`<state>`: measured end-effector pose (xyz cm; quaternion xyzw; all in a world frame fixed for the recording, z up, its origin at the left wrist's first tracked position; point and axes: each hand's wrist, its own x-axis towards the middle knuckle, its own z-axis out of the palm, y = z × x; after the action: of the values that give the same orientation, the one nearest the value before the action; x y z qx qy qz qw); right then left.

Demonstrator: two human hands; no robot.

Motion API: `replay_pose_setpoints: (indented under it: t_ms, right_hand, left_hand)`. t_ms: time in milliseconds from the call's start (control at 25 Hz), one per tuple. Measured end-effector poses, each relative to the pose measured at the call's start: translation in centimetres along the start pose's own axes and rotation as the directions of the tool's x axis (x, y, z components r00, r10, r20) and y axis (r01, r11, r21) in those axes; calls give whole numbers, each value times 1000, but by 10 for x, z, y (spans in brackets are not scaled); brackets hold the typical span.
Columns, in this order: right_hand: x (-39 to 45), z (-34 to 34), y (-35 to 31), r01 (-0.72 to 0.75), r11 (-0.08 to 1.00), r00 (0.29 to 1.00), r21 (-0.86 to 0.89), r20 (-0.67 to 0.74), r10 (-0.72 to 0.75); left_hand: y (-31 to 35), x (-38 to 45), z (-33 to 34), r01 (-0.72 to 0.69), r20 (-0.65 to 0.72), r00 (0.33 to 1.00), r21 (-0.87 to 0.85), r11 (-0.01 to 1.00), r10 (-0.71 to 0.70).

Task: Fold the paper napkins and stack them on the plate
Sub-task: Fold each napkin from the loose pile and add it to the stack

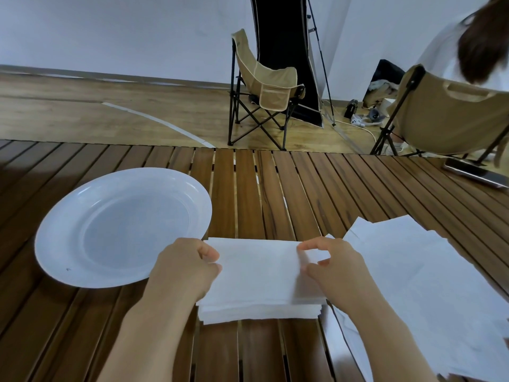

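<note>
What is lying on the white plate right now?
Nothing shows on the plate; its bowl is bare. The left hand covers a bit of its near rim. The folded napkin sits beside it on the table.

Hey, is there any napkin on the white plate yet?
No, the white plate holds nothing, while the folded napkin sits on the table beside it, pinched by the left hand and right hand.

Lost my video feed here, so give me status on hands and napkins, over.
Left hand and right hand each pinch an end of the folded white paper napkin. Round white plate holds nothing. Unfolded napkin pile at right. Nothing in the way.
</note>
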<state>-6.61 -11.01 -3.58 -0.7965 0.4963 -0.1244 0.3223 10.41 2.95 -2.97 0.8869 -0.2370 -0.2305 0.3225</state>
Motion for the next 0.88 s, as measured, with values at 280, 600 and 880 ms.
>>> replay_pose_setpoints:
  t_ms: [280, 600, 880]
  right_hand:
    - [-9, -6, -7, -31, 998, 995, 48, 94, 26]
    - [-6, 1, -4, -30, 999, 982, -34, 183, 36]
    - [-11, -9, -5, -12, 999, 971, -45, 239, 22]
  left_hand:
    - [5, -2, 1, -9, 54, 999, -43, 999, 11]
    - [13, -13, -2, -144, 168, 979, 177, 974, 114]
    - [20, -28, -2, -174, 194, 973, 248, 953, 127]
